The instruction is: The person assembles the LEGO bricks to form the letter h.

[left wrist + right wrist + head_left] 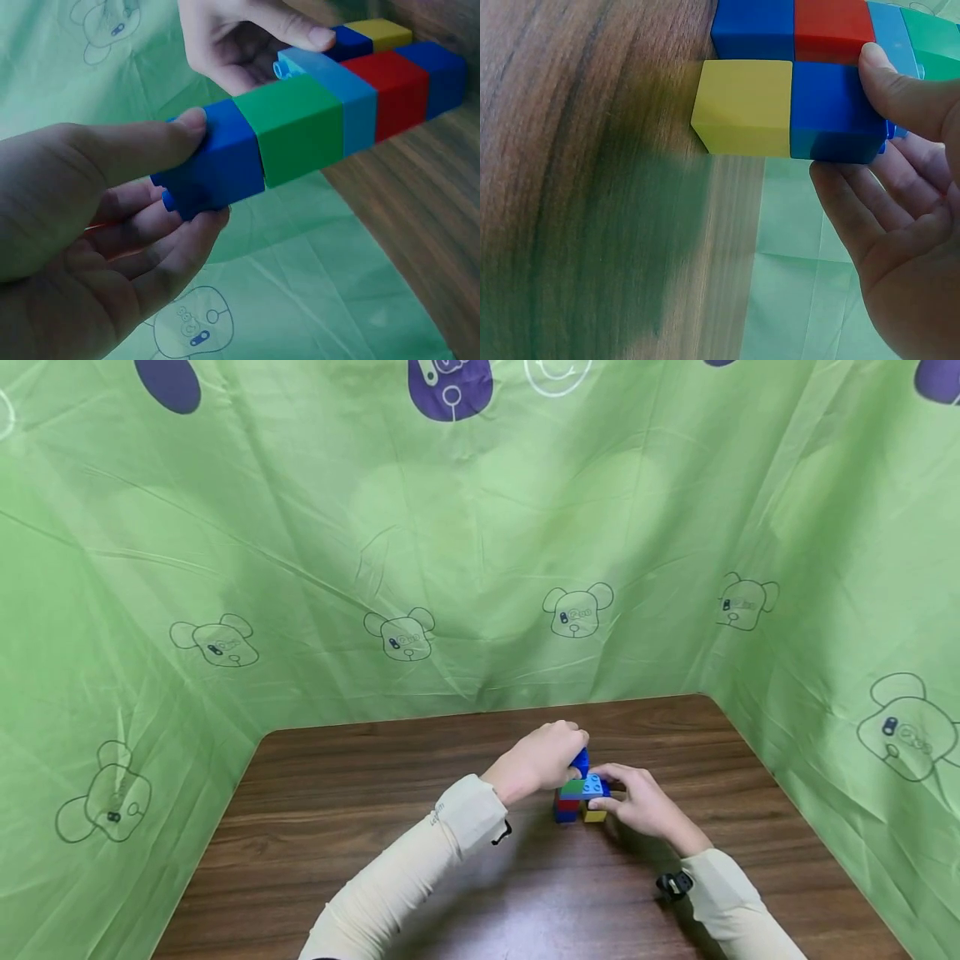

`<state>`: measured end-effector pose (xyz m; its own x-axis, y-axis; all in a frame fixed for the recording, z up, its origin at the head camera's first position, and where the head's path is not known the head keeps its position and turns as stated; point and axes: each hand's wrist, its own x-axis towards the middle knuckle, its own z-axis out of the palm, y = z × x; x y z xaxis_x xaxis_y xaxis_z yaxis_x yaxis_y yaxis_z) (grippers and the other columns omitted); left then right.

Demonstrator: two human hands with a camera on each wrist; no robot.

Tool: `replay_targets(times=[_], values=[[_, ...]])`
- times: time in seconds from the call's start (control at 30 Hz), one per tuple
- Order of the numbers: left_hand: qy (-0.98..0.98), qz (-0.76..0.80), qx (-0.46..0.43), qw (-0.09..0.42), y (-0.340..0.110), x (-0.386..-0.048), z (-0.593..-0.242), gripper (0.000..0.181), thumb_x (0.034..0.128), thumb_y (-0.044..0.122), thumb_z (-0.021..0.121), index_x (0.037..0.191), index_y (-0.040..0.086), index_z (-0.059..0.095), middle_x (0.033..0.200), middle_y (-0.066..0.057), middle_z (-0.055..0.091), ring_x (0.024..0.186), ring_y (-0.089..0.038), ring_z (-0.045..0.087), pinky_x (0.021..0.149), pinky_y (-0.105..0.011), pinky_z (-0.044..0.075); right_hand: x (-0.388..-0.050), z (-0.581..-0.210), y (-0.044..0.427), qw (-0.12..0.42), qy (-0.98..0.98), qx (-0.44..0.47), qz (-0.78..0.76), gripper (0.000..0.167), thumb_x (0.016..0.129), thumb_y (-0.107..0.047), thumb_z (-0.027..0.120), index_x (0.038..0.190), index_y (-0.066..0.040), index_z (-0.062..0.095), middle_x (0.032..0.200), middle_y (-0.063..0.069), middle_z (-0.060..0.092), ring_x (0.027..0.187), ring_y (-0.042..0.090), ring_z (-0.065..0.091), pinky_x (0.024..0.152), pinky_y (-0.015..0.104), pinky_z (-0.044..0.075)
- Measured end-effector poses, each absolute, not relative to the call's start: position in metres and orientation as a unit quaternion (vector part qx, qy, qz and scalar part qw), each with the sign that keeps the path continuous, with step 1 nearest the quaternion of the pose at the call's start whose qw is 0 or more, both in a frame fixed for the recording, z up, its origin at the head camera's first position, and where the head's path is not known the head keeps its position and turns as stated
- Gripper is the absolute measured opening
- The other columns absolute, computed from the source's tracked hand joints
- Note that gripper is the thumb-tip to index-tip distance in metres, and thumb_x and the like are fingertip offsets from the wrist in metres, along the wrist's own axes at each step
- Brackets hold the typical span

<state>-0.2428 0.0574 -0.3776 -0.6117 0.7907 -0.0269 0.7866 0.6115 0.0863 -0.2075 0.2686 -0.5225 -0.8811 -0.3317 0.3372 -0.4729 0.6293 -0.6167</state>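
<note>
My left hand (543, 760) pinches a blue toy building brick (225, 157) between thumb and fingers at the top of a stack. Against it is a green brick (296, 131), and a thin dark gap shows along part of their seam. Below come a light blue brick (592, 786), a red brick (401, 94) and a bottom blue brick (446, 75). My right hand (641, 802) pinches a second short column's blue brick (836, 112), above a yellow brick (742, 105). The light blue brick reaches toward this column; whether they are joined, I cannot tell.
The bricks stand on a brown wood-grain table (360, 827), right of its middle. Green printed cloth (480, 527) hangs behind the table and along both sides. A dark device (675, 885) is worn at the right wrist.
</note>
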Motion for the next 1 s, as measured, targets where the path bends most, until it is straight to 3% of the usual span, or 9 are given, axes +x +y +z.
replay_targets(times=[0.3, 0.5, 0.8, 1.0], values=[[0.909, 0.06, 0.409, 0.057, 0.061, -0.248, -0.382, 0.026, 0.0897, 0.031, 0.079, 0.105, 0.012, 0.07, 0.099, 0.0, 0.068, 0.088, -0.011, 0.063, 0.072, -0.021, 0.052, -0.209, -0.52, 0.27, 0.088, -0.899, 0.221, 0.367, 0.036, 0.083, -0.013, 0.084, 0.117, -0.011, 0.07, 0.105, 0.0, 0.075, 0.095, 0.015, 0.071, 0.083, 0.042, 0.059], [0.909, 0.107, 0.396, 0.07, 0.053, -0.251, -0.394, 0.035, 0.091, 0.034, 0.077, 0.117, 0.013, 0.068, 0.105, 0.001, 0.07, 0.093, -0.011, 0.064, 0.077, -0.021, 0.053, -0.207, -0.523, 0.268, 0.082, -0.899, 0.221, 0.369, 0.04, 0.084, -0.011, 0.083, 0.121, -0.008, 0.069, 0.113, 0.005, 0.074, 0.1, 0.019, 0.071, 0.088, 0.043, 0.058], [0.879, 0.295, 0.372, 0.045, 0.036, -0.245, -0.441, 0.055, 0.0881, 0.027, 0.08, 0.136, 0.012, 0.057, 0.118, -0.002, 0.069, 0.104, -0.014, 0.065, 0.09, -0.024, 0.052, -0.199, -0.522, 0.268, 0.098, -0.904, 0.224, 0.35, 0.048, 0.085, -0.012, 0.083, 0.129, -0.005, 0.065, 0.122, 0.01, 0.072, 0.106, 0.024, 0.071, 0.088, 0.041, 0.059], [0.864, 0.37, 0.34, 0.035, 0.032, -0.239, -0.46, 0.063, 0.0874, 0.02, 0.081, 0.141, 0.007, 0.051, 0.11, -0.005, 0.069, 0.097, -0.014, 0.066, 0.086, -0.021, 0.053, -0.195, -0.522, 0.271, 0.123, -0.907, 0.219, 0.339, 0.053, 0.084, -0.013, 0.084, 0.133, -0.007, 0.063, 0.122, 0.01, 0.071, 0.102, 0.027, 0.072, 0.085, 0.044, 0.059]])
